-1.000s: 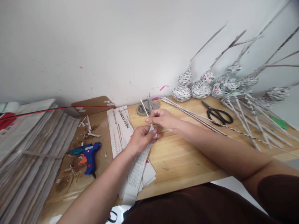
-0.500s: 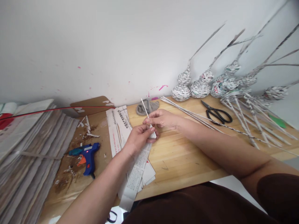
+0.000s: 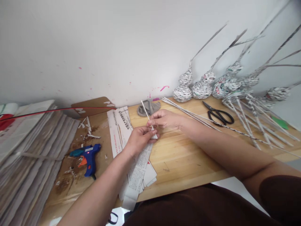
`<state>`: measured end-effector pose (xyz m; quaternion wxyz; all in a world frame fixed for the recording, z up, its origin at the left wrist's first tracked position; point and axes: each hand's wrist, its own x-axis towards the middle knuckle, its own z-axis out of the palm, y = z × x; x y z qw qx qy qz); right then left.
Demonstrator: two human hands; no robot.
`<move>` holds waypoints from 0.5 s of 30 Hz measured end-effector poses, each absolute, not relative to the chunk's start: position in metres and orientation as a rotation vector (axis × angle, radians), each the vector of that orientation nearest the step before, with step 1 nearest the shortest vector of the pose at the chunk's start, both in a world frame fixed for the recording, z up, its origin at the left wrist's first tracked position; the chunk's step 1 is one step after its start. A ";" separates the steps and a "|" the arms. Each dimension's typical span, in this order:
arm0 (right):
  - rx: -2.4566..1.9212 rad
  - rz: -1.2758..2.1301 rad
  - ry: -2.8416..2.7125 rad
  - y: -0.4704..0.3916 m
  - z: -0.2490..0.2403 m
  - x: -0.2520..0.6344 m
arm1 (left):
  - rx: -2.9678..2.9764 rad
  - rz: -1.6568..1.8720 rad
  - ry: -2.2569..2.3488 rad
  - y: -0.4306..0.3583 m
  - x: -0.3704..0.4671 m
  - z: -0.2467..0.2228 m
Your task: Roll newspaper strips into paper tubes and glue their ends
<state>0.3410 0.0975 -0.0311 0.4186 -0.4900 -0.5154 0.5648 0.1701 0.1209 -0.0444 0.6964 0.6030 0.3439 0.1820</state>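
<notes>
A newspaper strip (image 3: 139, 172) slants from the table's front edge up to my hands, where its upper end is rolled around a thin white stick (image 3: 145, 108). My left hand (image 3: 142, 136) is closed on the strip just below the rolled part. Fingers of my right hand (image 3: 161, 120) pinch the stick right above, close against the left fingertips. Part of the roll is hidden by the fingers. Beneath the left forearm and the strip lie more cut newspaper strips (image 3: 115, 135). Behind my hands rests a crumpled grey cloth (image 3: 148, 107).
A blue glue gun (image 3: 90, 160) with a red light lies left, beside paper scraps and a tall newspaper stack (image 3: 28, 157). Rightward are rolled paper sticks (image 3: 188, 111), black scissors (image 3: 218, 114) and several woven paper gourds (image 3: 182, 91) against the wall.
The white stick has tilted slightly more to the left, and my right fingers have shifted a little on it. The left hand keeps its grip with small finger movement.
</notes>
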 end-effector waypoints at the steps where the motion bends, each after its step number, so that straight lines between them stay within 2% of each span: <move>1: -1.218 1.413 -1.289 0.098 -0.031 0.342 | 1.341 0.403 0.768 0.121 0.170 -0.044; 10: -1.261 1.254 -1.087 0.096 -0.033 0.332 | 1.315 0.375 0.764 0.120 0.170 -0.044; 15: -1.195 1.446 -1.264 0.097 -0.032 0.341 | 1.294 0.386 0.785 0.120 0.170 -0.042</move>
